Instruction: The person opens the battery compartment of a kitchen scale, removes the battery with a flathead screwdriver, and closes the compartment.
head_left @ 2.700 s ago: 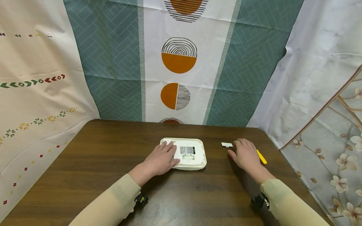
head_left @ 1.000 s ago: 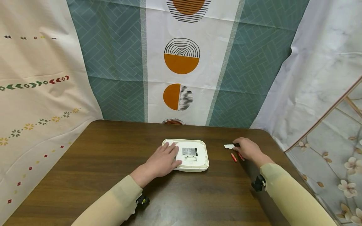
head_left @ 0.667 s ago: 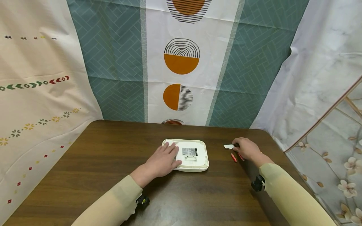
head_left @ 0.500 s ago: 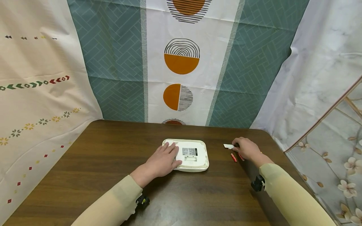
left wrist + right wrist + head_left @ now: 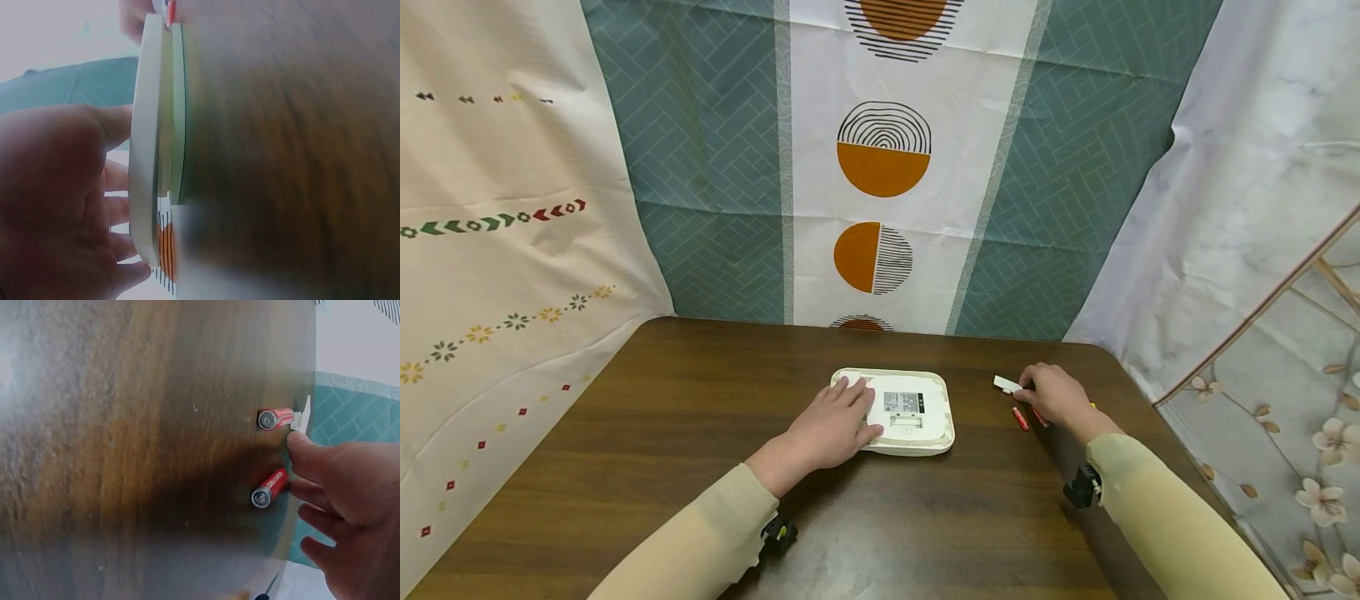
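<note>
My left hand (image 5: 829, 423) lies with fingers spread on the left part of a white, flat, rounded-square device (image 5: 931, 408). Its upward face carries a printed label and an open, bare battery compartment (image 5: 906, 422). In the left wrist view the device (image 5: 145, 137) is seen edge-on, the thumb and fingers behind it. Over to the right, my right hand (image 5: 1054, 393) pinches a small white battery cover (image 5: 1004, 383) between thumb and finger. Two red batteries (image 5: 275, 418) lie on the table close by that hand, one partly under it in the head view.
A brown wooden table (image 5: 880, 517) carries everything. Behind my right hand a bit of a yellow handle (image 5: 1093, 406) shows, the rest of it hidden. Patterned cloths (image 5: 715, 167) hang along the back and both sides of the table.
My right hand has shifted left off the yellow handle, baring the batteries, and has taken hold of the battery cover, which now tilts. My left hand stays on the device.
</note>
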A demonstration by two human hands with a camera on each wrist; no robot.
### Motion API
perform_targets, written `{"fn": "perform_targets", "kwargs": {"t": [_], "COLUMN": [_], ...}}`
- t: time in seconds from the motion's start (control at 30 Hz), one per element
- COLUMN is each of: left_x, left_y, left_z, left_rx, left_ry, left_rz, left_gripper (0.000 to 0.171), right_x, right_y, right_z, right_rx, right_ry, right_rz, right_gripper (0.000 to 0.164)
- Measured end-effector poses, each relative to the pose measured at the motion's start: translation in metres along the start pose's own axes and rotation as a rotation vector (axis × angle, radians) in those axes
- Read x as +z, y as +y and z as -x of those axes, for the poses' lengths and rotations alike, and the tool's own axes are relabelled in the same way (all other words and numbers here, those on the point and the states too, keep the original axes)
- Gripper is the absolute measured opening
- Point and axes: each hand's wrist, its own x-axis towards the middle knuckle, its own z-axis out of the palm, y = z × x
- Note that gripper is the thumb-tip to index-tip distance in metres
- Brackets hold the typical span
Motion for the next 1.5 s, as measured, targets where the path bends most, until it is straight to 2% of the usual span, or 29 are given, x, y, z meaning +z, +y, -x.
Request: {"fn": "perform_targets", "kwargs": {"t": [0.23,0.67,0.97,1.5], "left_x": [-0.001,-0.001,-0.002,-0.002], "left_y": [0.000,0.001,0.002,0.002], "left_z": [0.000,0.000,0.001,0.001], "left_rx": [0.006,-0.004,0.001,-0.003], "left_ry": [0.005,-0.003,-0.005,-0.007], "left_rz": [-0.003,0.004,0.000,0.017], "left_gripper": [0.067,0.067,0.067,0.068], "right_x": [0.001,-0.007,-0.010,-0.016], "right_y": [0.002,-0.015,-0.031,-0.067], "right_z": [-0.002,0.003,0.007,0.008], "right_rx": [0.057,0.073,0.066,-0.008], "right_ry": [0.045,0.094,0.113,0.134], "right_rz": [-0.043,-0.048,-0.013,0.021], "right_gripper": [0.025,0.025,0.025,0.021]}}
